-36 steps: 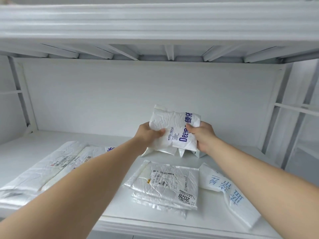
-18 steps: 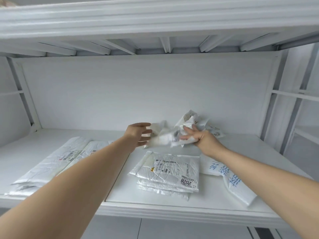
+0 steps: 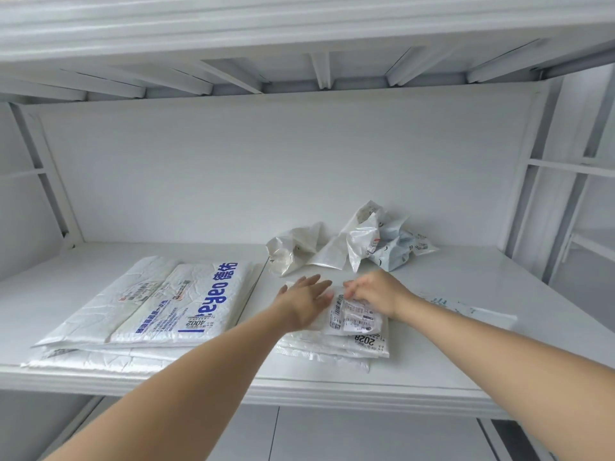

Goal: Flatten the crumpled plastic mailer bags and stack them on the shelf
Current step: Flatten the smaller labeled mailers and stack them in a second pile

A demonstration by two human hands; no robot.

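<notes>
On the white shelf [image 3: 100, 377], a small white mailer bag [image 3: 357, 319] with shipping labels lies on top of the middle stack of flattened bags [image 3: 349, 347]. My left hand [image 3: 307, 299] rests flat on its left side, fingers spread. My right hand [image 3: 374, 291] presses its far right edge with curled fingertips. A larger stack of flattened mailers [image 3: 149, 307], the top one with blue print, lies at the left. Several crumpled bags [image 3: 352, 244] sit in a heap at the back of the shelf, beyond both hands.
A flat bag with blue print [image 3: 466, 307] lies to the right, partly hidden by my right forearm. The upper shelf's underside [image 3: 299, 71] hangs overhead. Upright frame posts [image 3: 532, 181] stand at the right and left ends.
The blue-printed bag held up a second ago now lies on the left stack. Both hands moved from the crumpled heap to the middle stack, with a small labelled bag under them.
</notes>
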